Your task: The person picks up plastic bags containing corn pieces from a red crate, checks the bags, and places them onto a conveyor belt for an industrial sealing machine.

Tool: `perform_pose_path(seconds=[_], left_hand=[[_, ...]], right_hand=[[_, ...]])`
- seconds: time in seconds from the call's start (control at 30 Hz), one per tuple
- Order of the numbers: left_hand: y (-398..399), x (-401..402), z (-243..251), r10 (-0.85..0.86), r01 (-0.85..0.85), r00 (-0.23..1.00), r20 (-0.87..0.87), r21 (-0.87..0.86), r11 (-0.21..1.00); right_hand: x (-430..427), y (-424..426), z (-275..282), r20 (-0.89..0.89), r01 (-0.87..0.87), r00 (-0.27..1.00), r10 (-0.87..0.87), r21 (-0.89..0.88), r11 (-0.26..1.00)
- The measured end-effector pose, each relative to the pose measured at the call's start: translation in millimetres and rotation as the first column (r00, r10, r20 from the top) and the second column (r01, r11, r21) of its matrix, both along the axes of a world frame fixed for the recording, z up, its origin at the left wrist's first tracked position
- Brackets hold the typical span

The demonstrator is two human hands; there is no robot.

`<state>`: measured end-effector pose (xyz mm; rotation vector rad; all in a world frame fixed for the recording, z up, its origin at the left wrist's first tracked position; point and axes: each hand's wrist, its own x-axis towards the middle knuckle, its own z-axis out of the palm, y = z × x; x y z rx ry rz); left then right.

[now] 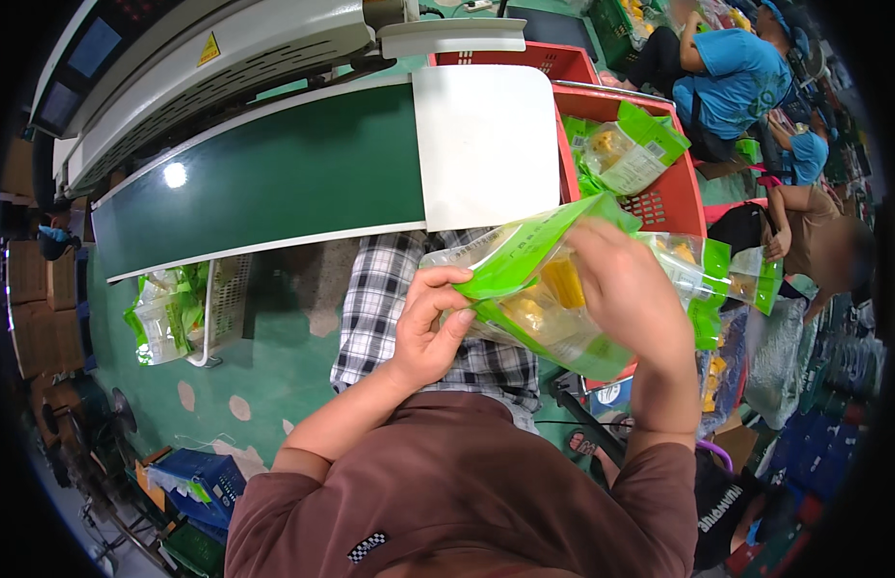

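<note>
A green and clear plastic bag (538, 267) lies across my lap, its printed edges gaping along the middle. Yellow food pieces (563, 282), perhaps corn, show inside it. My left hand (433, 325) pinches the bag's left edge between thumb and fingers. Over the right part of the bag is my right hand (621, 282), slightly blurred, with its fingers bent down at the opening. Its fingertips are hidden, so whether they grip anything is unclear. Behind the bag a red plastic crate (664, 195) holds similar filled bags (628, 155).
Ahead stands a machine (274, 58) with a green conveyor belt (274, 173) and a white end plate (491, 144). A white basket (227, 296) with bags is under the belt. Co-workers (740, 79) sit to the right. More filled bags (689, 267) lie beyond my right hand.
</note>
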<state>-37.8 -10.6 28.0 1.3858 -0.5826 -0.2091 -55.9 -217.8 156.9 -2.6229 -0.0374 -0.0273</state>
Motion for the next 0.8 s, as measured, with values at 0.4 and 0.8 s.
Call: perform_pose_path(seconds=[0.4, 0.8], left_hand=[[-3.8, 9.7, -6.7, -0.045, 0.045, 0.999, 0.012, -0.016, 0.999], [-1.6, 13.7, -13.1, -0.026, 0.025, 1.0, -0.014, -0.034, 0.999]], right_hand=[[23.2, -28.6, -33.6, -0.458, -0.06, 0.882, -0.111, -0.343, 0.937], [32.5, -42.3, -37.4, -0.556, -0.033, 0.831, -0.004, -0.057, 0.998]])
